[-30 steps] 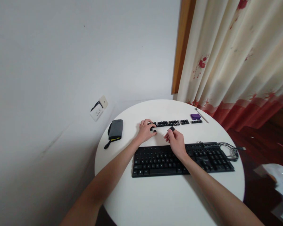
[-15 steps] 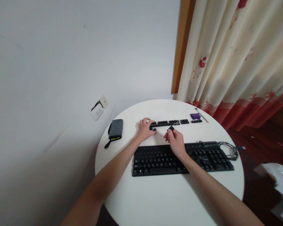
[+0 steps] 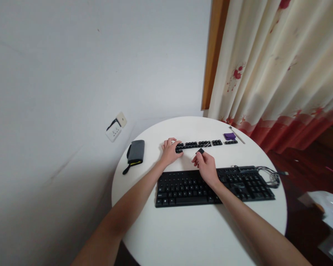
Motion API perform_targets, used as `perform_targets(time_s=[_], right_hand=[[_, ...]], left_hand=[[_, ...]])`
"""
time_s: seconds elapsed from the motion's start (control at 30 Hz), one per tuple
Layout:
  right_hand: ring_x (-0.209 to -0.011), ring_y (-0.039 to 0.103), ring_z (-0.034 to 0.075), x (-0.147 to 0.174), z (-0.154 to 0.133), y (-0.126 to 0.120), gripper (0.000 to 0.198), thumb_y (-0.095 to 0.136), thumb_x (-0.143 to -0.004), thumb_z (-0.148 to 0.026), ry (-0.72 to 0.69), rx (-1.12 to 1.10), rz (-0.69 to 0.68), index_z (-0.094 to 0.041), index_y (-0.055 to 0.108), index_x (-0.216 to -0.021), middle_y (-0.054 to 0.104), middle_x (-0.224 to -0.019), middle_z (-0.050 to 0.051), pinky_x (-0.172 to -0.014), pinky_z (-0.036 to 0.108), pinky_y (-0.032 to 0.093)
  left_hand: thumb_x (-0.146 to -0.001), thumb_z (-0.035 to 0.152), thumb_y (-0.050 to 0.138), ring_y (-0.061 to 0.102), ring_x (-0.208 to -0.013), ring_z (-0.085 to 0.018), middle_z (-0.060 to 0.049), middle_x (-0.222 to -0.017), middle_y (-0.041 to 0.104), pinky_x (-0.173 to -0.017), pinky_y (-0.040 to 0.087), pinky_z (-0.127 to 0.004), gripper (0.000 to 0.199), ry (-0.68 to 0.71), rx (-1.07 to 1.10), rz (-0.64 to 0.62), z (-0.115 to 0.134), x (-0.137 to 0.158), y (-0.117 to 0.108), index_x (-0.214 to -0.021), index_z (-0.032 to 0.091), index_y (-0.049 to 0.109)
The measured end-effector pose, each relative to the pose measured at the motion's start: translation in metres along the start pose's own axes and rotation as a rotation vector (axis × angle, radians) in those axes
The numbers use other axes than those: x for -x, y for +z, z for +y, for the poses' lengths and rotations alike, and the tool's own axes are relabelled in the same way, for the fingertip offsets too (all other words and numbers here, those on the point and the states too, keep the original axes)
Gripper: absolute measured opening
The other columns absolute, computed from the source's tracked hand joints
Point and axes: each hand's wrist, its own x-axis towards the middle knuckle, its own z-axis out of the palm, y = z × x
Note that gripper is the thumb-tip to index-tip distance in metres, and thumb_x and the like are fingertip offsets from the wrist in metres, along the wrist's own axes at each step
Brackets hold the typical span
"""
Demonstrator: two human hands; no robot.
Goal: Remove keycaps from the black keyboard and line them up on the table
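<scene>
My left hand (image 3: 170, 152) rests at the left end of several rows of loose black keycaps (image 3: 192, 145). Its thumb and forefinger bracket the end keycaps, with the thumb against the near row; the other fingers are bent over the table. Closed around a keycap puller (image 3: 201, 150) with a black grip and thin wire loops, my right hand (image 3: 207, 164) hovers just above the far edge of the keyboard. Black and wide, the keyboard (image 3: 188, 200) lies in front; its upper rows show no keycaps, while lower rows do. My right forearm hides part of it.
A grey zip pouch (image 3: 136, 150) lies at the left of the round white table (image 3: 194, 232). At the far right are a folded purple cloth (image 3: 229, 136), a brush (image 3: 236, 135) and more keycaps. A coiled cable (image 3: 270, 177) sits beside the keyboard. Wall sockets (image 3: 113, 131) are left.
A keycap by my left thumb has shifted slightly left, in line with the row's end. My left thumb moved a little with it. My right hand with the puller is nearly still.
</scene>
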Motion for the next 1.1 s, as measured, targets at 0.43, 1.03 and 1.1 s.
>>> perform_targets(time_s=[0.43,1.03,1.1], right_hand=[[-0.054,0.057,0.016,0.001,-0.001,0.001,0.048,0.046,-0.094,-0.053,-0.004,0.001,-0.008,-0.017,0.063,-0.068,0.065,-0.061,0.005,-0.055,0.027,0.043],[-0.054,0.055,0.015,0.002,-0.003,0.001,0.046,0.047,-0.095,-0.05,0.003,-0.01,-0.019,-0.017,0.062,-0.068,0.064,-0.062,0.004,-0.055,0.027,0.042],[-0.054,0.055,0.015,0.002,-0.002,0.002,0.045,0.047,-0.095,-0.049,-0.001,-0.012,-0.021,-0.016,0.062,-0.068,0.063,-0.061,0.004,-0.055,0.026,0.042]], left_hand=[[-0.072,0.038,0.079,0.042,-0.117,-0.031,-0.006,-0.132,0.047,-0.094,0.036,-0.044,0.057,-0.011,-0.02,0.02,-0.007,0.007,-0.003,-0.125,0.032,0.06],[-0.071,0.042,0.08,0.041,-0.119,-0.031,-0.008,-0.135,0.046,-0.095,0.036,-0.044,0.063,-0.015,-0.025,0.034,-0.011,0.008,-0.006,-0.129,0.031,0.057],[-0.071,0.042,0.08,0.04,-0.121,-0.032,-0.008,-0.136,0.044,-0.096,0.036,-0.044,0.065,-0.014,-0.041,0.028,-0.009,0.006,-0.005,-0.13,0.031,0.056]])
